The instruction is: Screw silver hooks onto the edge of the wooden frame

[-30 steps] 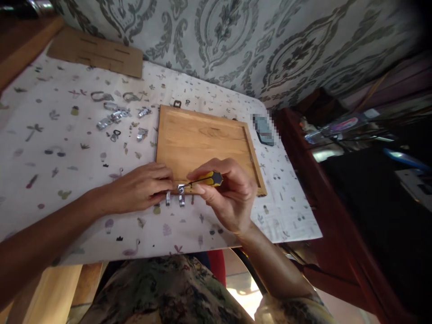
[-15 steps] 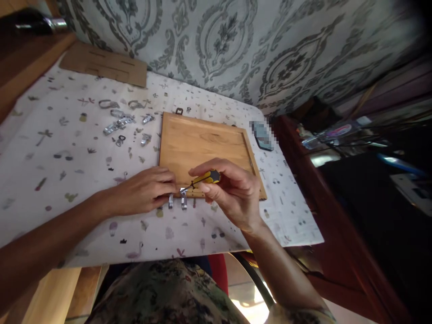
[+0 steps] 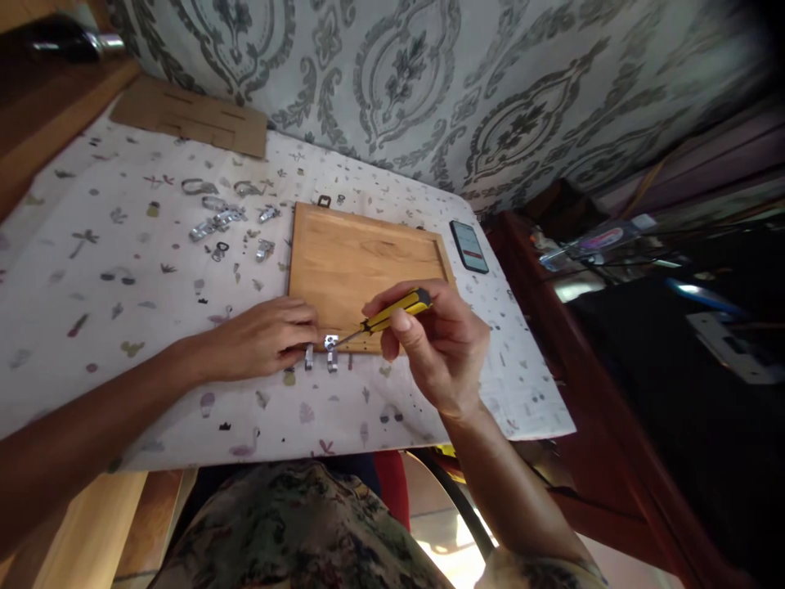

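In my right hand (image 3: pixel 445 348) is a screwdriver (image 3: pixel 396 313) with a yellow and black handle. Its shaft slants down to the left, and the tip meets a shiny metal bracket (image 3: pixel 332 343) on the near edge of a wooden panel (image 3: pixel 368 262). Just left of that bracket, another metal piece (image 3: pixel 308 356) projects past the same edge. My left hand (image 3: pixel 273 337) is closed at the panel's near left corner, its fingertips over the wood and its thumb close to the metal piece. The undersides of those fingers are hidden.
Several loose metal fittings (image 3: pixel 217 221) and small parts lie left of the panel. Flat cardboard (image 3: pixel 190 119) lies at the back left, against the patterned wall covering. A phone (image 3: pixel 469 245) is to the right. Beyond the table's right edge are a plastic bottle (image 3: pixel 598 241) and dark furniture.
My right hand has shifted slightly right and its grip on the screwdriver looks looser, with more of the handle showing. The screwdriver's tip stays at the bracket. My left hand has barely moved.
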`<state>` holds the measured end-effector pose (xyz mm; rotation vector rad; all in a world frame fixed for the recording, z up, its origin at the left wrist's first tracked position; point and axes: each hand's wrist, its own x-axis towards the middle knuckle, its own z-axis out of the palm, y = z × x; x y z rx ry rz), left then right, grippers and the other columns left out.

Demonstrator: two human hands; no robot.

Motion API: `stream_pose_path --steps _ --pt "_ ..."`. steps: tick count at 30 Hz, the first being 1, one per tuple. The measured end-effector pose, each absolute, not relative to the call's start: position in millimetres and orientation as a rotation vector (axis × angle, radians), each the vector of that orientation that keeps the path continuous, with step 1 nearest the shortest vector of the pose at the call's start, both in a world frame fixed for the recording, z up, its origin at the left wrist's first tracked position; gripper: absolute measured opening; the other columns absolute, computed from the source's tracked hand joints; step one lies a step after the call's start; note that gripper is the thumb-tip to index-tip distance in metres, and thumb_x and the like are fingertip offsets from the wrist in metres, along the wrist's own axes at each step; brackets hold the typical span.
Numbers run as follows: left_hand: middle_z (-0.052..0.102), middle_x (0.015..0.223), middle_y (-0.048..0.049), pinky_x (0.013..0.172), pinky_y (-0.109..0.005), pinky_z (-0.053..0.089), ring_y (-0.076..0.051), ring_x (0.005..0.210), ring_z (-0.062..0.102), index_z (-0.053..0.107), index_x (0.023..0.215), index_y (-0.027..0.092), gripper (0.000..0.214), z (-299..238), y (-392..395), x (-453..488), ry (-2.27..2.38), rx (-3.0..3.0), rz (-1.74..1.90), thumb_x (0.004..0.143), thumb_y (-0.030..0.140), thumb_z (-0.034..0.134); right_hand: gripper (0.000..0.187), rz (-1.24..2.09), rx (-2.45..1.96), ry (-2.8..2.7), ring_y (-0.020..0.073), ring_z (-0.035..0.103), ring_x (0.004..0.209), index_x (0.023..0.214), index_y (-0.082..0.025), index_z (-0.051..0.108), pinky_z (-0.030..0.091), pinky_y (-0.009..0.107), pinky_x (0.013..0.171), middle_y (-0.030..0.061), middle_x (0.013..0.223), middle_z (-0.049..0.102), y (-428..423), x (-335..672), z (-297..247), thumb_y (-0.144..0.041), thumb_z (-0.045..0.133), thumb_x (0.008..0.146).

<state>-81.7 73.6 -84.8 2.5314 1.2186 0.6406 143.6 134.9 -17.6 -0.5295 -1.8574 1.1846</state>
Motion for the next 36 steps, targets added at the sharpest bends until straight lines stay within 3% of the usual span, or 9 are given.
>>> stream_pose_path --steps 12,27,36 --pt "0.067 0.100 -0.0062 0.080 -0.034 0.047 -0.022 0.091 0.062 0.070 0.108 0.020 0.021 -83.6 72.9 -80.1 1.254 2.508 0.592 0.094 0.011 0.057 0.015 1.171 -0.571 -1.882 0.0034 0.058 0.048 0.097 -0.019 0.064 0.047 0.016 0.043 -0.0001 0.088 0.073 137.4 143.2 -28.8 -0.033 0.068 0.096" --pt "0.067 0.100 -0.0055 0.083 -0.033 0.045 -0.020 0.094 0.060 0.070 0.107 0.021 0.023 -86.9 75.5 -82.7 1.174 2.531 0.662 0.097 0.015 0.051 0.022 1.022 -0.651 -1.786 0.0030 0.047 0.041 0.091 -0.023 0.056 0.039 0.019 0.036 -0.0012 0.087 0.071 133.8 136.5 -40.4 -0.043 0.062 0.099" --pt "0.066 0.098 -0.0054 0.082 -0.035 0.046 -0.022 0.092 0.060 0.070 0.116 0.026 0.029 -85.7 74.7 -82.0 1.204 2.505 0.652 0.098 0.018 0.048 0.010 0.850 -0.492 -2.038 0.0076 0.059 0.055 0.109 -0.024 0.065 0.054 0.025 0.053 0.0017 0.096 0.074 114.3 145.9 -38.1 -0.025 0.064 0.098"
